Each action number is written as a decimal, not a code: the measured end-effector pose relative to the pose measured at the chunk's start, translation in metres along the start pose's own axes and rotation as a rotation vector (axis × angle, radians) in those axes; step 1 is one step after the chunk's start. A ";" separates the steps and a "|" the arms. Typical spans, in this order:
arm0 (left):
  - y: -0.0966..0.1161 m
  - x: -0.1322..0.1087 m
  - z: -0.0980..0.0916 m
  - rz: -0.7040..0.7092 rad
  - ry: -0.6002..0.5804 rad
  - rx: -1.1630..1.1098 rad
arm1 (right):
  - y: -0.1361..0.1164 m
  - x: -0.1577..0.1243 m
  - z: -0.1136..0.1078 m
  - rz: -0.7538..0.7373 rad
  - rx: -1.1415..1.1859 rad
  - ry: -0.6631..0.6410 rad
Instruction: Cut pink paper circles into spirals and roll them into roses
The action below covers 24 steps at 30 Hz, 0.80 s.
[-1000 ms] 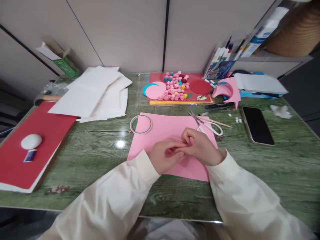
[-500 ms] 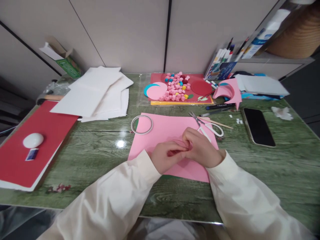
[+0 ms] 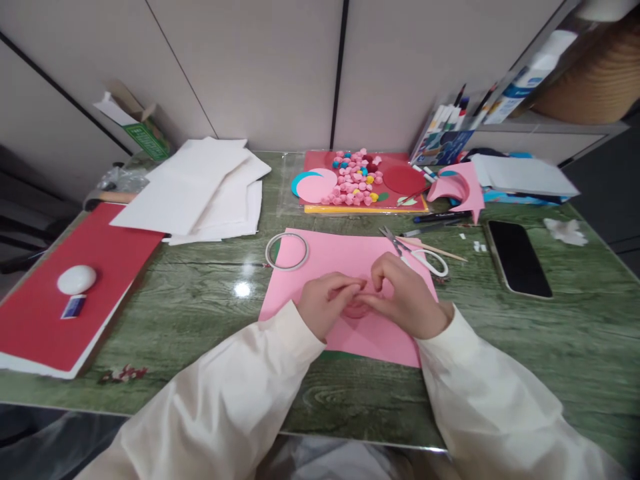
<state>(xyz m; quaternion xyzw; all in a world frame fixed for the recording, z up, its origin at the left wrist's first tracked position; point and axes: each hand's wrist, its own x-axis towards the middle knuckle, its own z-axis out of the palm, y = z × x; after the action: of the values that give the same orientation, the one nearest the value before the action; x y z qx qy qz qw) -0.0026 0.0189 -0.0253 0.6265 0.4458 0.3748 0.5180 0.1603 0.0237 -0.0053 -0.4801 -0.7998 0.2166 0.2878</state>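
Note:
My left hand [image 3: 327, 303] is closed, thumb and fingertips pinched at the edge of a small rounded pink paper piece [image 3: 357, 311]. Facing it, my right hand [image 3: 407, 297] has its index finger curled and lifted away from the thumb, with a gap between them. The right thumb reaches to the paper piece near the left fingertips. Fingers partly hide the piece, so its full shape does not show. Both hands are over a pink paper sheet [image 3: 300, 300]. Open scissors [image 3: 425, 260] with white handles lie across its upper right corner; a tape roll [image 3: 287, 252] overlaps the upper left.
Behind are pink paper balls [image 3: 353, 177] on a red sheet, and a cut pink paper scrap [image 3: 457, 187]. A phone [image 3: 519, 259] lies right. White sheets [image 3: 195, 187] and a red board [image 3: 100, 267] bearing a white egg-shaped object [image 3: 77, 279] are left.
My right index finger has lifted away from the pink paper piece, parting the right thumb and finger. My left hand still pinches it. The view has shifted slightly.

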 end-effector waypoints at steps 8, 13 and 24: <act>0.005 -0.001 -0.004 0.078 0.027 0.052 | -0.004 -0.001 -0.002 0.060 0.152 0.120; 0.006 -0.003 -0.002 0.097 0.009 0.074 | -0.005 -0.002 0.001 0.037 0.152 0.137; 0.006 -0.007 0.000 0.112 0.021 0.109 | -0.009 -0.002 0.001 0.013 0.093 0.159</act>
<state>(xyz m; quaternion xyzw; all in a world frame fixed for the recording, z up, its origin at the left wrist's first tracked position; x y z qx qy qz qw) -0.0038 0.0123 -0.0195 0.6738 0.4353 0.3848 0.4565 0.1543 0.0177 -0.0012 -0.4869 -0.7606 0.2165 0.3709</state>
